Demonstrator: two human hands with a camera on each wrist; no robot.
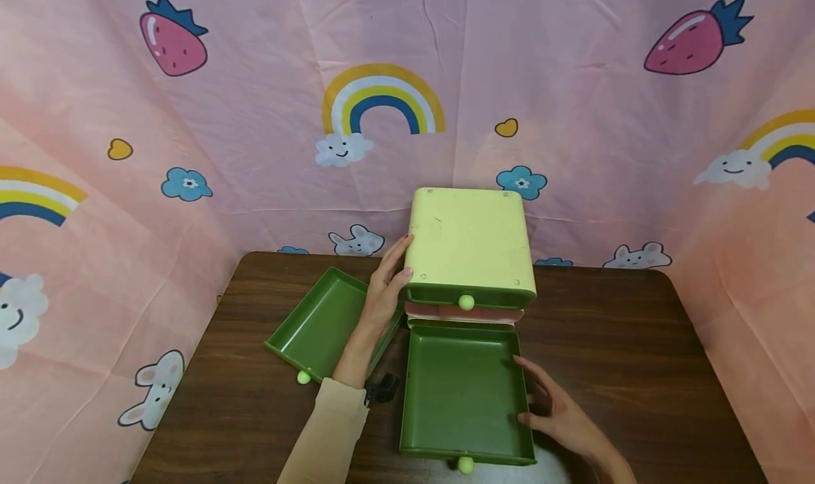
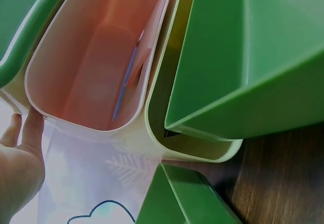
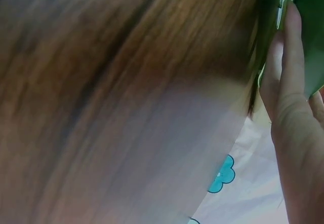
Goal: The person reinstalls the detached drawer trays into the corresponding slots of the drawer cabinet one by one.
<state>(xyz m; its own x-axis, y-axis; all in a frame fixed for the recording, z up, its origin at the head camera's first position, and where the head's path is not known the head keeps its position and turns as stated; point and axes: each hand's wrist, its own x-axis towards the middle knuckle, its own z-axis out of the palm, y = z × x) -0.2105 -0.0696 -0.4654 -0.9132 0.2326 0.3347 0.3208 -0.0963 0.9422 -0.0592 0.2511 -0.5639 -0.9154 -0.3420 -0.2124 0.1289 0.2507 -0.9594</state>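
Observation:
A small chest of drawers (image 1: 471, 240) with a pale yellow top stands at the table's back. My left hand (image 1: 382, 286) rests its extended fingers against the chest's left side. The top green drawer (image 1: 439, 297) with its round light-green knob is pushed in. Below it, the pink middle compartment (image 2: 96, 57) has no drawer inside in the left wrist view. The bottom green drawer (image 1: 467, 392) sticks far out toward me, bare inside. My right hand (image 1: 560, 410) holds its right wall, fingertips and thumb at the rim.
Another green drawer (image 1: 325, 314) lies slanted on the dark wood table (image 1: 611, 342), left of the chest and partly behind my left forearm. A black wrist strap (image 1: 382, 388) is on that arm. Pink printed cloth (image 1: 255, 116) hangs behind and along both sides.

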